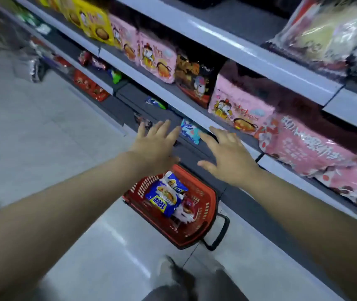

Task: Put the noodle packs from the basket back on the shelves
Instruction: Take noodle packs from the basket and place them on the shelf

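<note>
Hovering at mid-frame in the head view, left hand (156,144) and right hand (227,157) are spread wide and empty above the red basket (208,205), where the noodle packs (164,196) lie at lower centre; best judged: lower both hands, grip the top pack by its edges, then lift it to the shelves (238,46) at upper right.

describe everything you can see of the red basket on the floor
The basket looks like red plastic, with slotted walls and a solid rim. A black handle hangs folded down at its near right side. It sits upright on the pale floor, close beside the lowest shelf. Inside lie a blue noodle pack on top and a red and white pack next to it. The left hand and the right hand hover above, open, touching neither basket nor packs.
</note>
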Motion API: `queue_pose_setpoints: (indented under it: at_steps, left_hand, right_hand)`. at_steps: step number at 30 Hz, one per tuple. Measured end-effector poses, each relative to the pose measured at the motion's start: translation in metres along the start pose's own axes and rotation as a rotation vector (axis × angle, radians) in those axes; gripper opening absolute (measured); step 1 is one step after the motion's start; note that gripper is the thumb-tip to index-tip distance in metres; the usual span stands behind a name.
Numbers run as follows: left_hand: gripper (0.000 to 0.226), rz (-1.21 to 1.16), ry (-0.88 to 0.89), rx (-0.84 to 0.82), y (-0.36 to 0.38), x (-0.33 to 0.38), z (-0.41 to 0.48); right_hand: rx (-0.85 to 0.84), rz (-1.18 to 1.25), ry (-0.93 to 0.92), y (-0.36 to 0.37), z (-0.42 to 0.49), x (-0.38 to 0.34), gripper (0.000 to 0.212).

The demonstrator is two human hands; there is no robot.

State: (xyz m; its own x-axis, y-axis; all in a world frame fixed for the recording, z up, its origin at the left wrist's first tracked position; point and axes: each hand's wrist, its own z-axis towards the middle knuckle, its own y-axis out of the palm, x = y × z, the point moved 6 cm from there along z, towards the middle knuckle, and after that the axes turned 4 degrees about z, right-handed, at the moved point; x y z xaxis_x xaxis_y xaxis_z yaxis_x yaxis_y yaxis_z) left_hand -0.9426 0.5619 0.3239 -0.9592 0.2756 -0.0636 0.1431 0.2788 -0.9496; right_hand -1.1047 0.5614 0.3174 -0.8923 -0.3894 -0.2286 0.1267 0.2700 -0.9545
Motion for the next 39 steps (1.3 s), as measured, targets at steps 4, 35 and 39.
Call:
queue_pose_setpoints:
  at_steps: [4, 35, 39]
  left_hand:
    - [0.08, -0.06, -0.035, -0.099, 0.083, -0.034, 0.028]
    - [0.039, -1.595, -1.363, -0.371, 0.655, -0.018, 0.179]
    - [0.049, -1.684, -1.493, -0.356, 0.664, -0.018, 0.178]
  right_hand:
    - [-0.144, -0.005, -0.026, 0.079, 0.05, -0.004, 0.077]
    - [-0.666, 0.635, 0.391, 0.633, 0.247, 0.096, 0.09]
    - [-0.706, 0.586, 0.433, 0.66, 0.25, 0.103, 0.086]
